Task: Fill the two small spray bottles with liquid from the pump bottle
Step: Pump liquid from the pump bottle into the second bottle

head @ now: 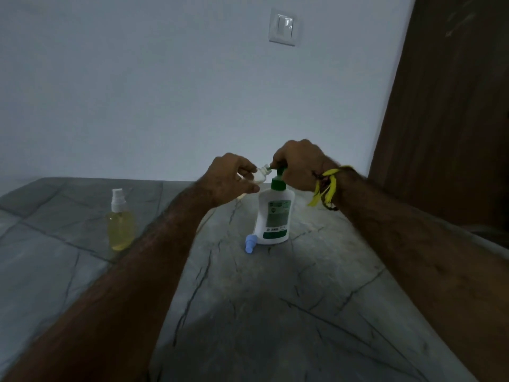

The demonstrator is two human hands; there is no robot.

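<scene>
A white pump bottle (274,216) with a green pump head stands upright on the grey marbled surface (275,299). My right hand (298,164) rests on top of the pump head, fingers closed over it. My left hand (231,179) holds a small clear spray bottle (261,176), uncapped and tilted, with its neck right at the pump's spout. A blue spray cap (250,244) lies on the surface by the pump bottle's left foot. A second small spray bottle (120,221), with a white sprayer fitted and yellow liquid inside, stands to the left.
A pale wall rises behind the surface, with a light switch (283,26) high on it. A brown wooden door (446,106) fills the right side. A yellow thread band hangs from my right wrist (326,188).
</scene>
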